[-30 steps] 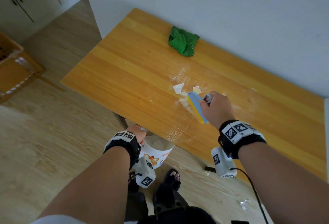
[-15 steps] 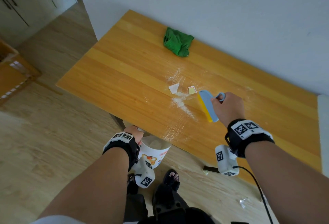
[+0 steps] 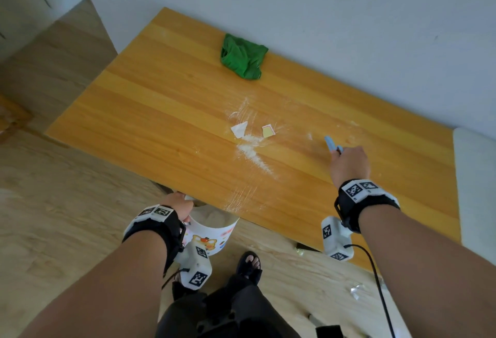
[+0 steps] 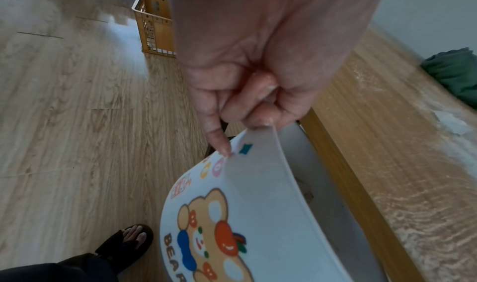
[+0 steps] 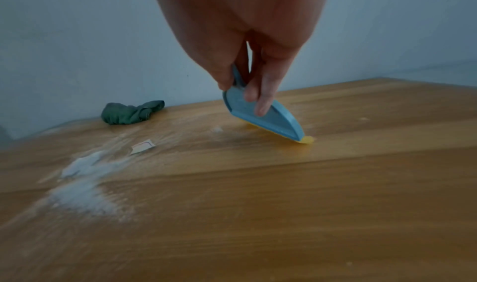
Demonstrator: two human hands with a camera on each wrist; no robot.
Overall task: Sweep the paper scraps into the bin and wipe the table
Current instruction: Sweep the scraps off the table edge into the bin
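Note:
Two paper scraps lie mid-table: a white one (image 3: pixel 239 129) and a yellowish one (image 3: pixel 268 131), with a streak of white powder (image 3: pixel 253 156) beside them. My right hand (image 3: pixel 349 163) grips a small blue brush with yellow bristles (image 5: pixel 268 119), its bristles touching the table to the right of the scraps. My left hand (image 3: pixel 178 206) pinches the rim of a white bin with a bear picture (image 4: pixel 232 215), held just below the table's near edge. A crumpled green cloth (image 3: pixel 243 57) lies near the wall.
The wooden table (image 3: pixel 161 112) stands against a pale wall. A tan plastic crate (image 4: pixel 154 25) sits on the floor to the left. My sandalled foot (image 3: pixel 251 265) is under the near edge, and small bits of litter (image 3: pixel 357 290) lie on the floor.
My right hand has carried the brush to the right, away from the scraps and powder. The left hand still holds the bin at the table edge.

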